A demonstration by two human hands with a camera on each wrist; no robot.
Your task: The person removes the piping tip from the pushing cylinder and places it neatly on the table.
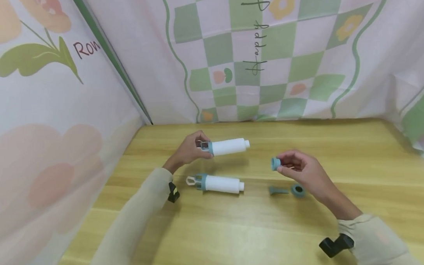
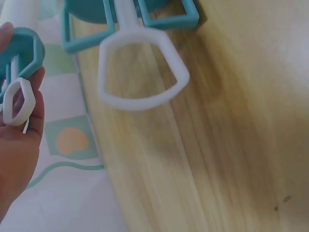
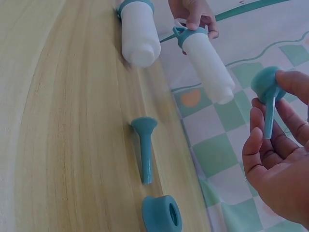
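Observation:
My left hand (image 1: 191, 150) grips a white syringe-like tube (image 1: 230, 146) by its teal collar, above the table. A white loop handle sticks out behind that collar, and the narrow tip points right. Below it a matching white tube (image 1: 221, 184) lies on the wood, its loop (image 2: 145, 103) near in the left wrist view. In the fingers of my right hand (image 1: 306, 172) a teal nozzle (image 3: 264, 82) is pinched, its wide end facing left and its thin stem along the palm. Another teal nozzle (image 3: 145, 145) and a teal ring cap (image 3: 157, 215) lie on the table near that hand.
The wooden table (image 1: 250, 228) carries these parts. Its back edge meets a checked cloth (image 1: 217, 50) hanging upright, and a flowered cloth (image 1: 39, 107) stands along the left side. Black devices are strapped at both wrists.

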